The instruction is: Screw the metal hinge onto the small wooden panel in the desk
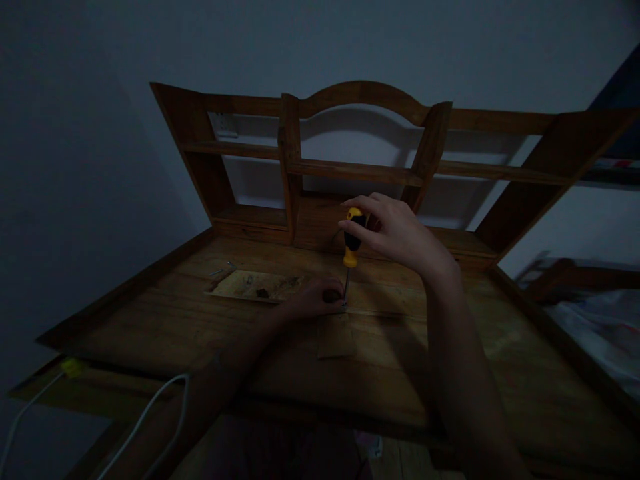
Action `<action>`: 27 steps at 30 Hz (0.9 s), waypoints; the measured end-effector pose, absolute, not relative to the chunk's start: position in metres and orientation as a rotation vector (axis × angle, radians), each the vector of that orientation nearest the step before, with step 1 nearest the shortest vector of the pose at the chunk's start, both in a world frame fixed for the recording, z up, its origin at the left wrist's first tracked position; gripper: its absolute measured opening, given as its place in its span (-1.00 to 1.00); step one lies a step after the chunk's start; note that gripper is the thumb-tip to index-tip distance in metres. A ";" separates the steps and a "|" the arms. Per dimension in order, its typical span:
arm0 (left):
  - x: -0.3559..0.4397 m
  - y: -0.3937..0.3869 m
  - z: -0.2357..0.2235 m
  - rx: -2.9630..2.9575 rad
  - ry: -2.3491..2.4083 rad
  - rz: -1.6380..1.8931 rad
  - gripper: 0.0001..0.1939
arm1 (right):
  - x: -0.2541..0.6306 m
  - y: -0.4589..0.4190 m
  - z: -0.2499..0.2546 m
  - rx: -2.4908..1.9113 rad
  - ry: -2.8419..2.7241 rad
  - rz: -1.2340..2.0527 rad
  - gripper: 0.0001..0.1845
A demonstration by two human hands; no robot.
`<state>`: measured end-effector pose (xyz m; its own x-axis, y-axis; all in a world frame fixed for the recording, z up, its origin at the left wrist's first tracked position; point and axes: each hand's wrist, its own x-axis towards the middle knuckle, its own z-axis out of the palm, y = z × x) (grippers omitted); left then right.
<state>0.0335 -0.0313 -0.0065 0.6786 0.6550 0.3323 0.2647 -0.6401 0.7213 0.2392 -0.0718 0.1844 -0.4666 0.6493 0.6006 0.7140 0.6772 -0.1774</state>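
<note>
My right hand is closed round the black and yellow handle of a screwdriver, which stands nearly upright with its tip down. Low at the desktop, my left hand pinches a small metal piece right at the screwdriver's tip; its exact kind is too small to tell. Under and in front of those fingers lies a small flat wooden piece on the desktop. To the left is a longer pale wooden board with dark marks, and a couple of screws lie beside it.
A wooden desk carries a shelf unit along its back, against the wall. A white cable loops over the front left near my left forearm, and a yellow item sits at the left edge. The room is dim.
</note>
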 end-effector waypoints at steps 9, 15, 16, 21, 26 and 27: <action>0.034 -0.030 -0.008 2.223 0.707 0.776 -0.84 | 0.239 -0.073 0.185 -1.006 -2.278 -0.069 -0.56; 0.033 -0.033 -0.002 2.260 0.692 0.767 -0.86 | 0.241 -0.070 0.182 -1.083 -2.253 -0.148 -0.62; 0.033 -0.033 -0.001 2.265 0.694 0.763 -0.85 | 0.240 -0.070 0.182 -1.084 -2.254 -0.146 -0.62; 0.032 -0.033 -0.001 2.275 0.673 0.765 -0.84 | 0.240 -0.075 0.188 -1.050 -2.254 -0.080 -0.62; 0.032 -0.032 -0.001 2.292 0.697 0.745 -0.84 | 0.240 -0.073 0.187 -1.050 -2.252 -0.107 -0.67; 0.032 -0.032 -0.001 2.290 0.690 0.744 -0.83 | 0.240 -0.073 0.187 -1.050 -2.259 -0.122 -0.65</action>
